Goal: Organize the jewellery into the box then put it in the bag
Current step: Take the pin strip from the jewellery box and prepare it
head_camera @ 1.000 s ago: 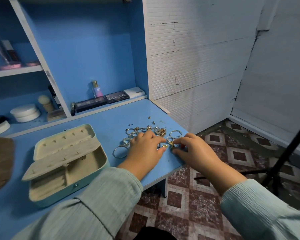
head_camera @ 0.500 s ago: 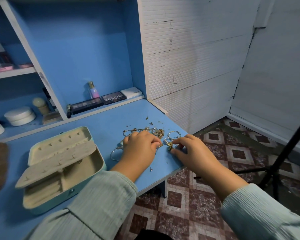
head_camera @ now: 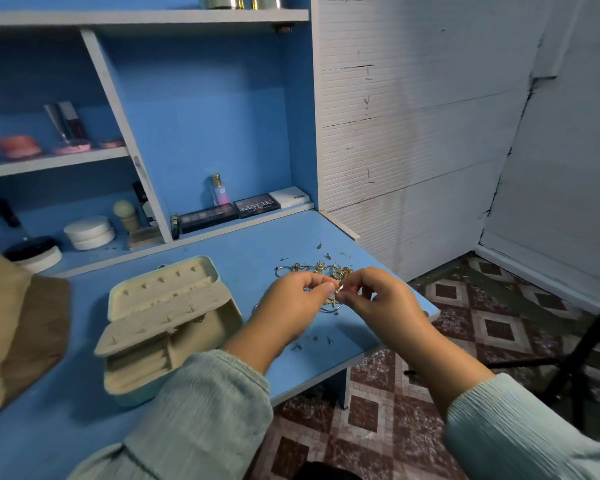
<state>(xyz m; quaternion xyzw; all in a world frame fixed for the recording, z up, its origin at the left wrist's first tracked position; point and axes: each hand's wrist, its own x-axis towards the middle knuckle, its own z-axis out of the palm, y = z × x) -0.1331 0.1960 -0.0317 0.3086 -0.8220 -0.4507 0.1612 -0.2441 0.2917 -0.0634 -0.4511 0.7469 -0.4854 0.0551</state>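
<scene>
While most jewellery (head_camera: 321,268) lies loose on tabletop (head_camera: 243,251), box (head_camera: 168,323) open, bag (head_camera: 18,327) untouched: early stage; both hands (head_camera: 336,296) pinching one small piece.

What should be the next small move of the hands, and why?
Probably carry the small gold piece, pinched between left hand and right hand, leftward to the open jewellery box. It is lifted off the pile, and the box looks nearly empty.

Box (head_camera: 174,320) left of jewellery (head_camera: 321,268) (seemingly heaped)
</scene>
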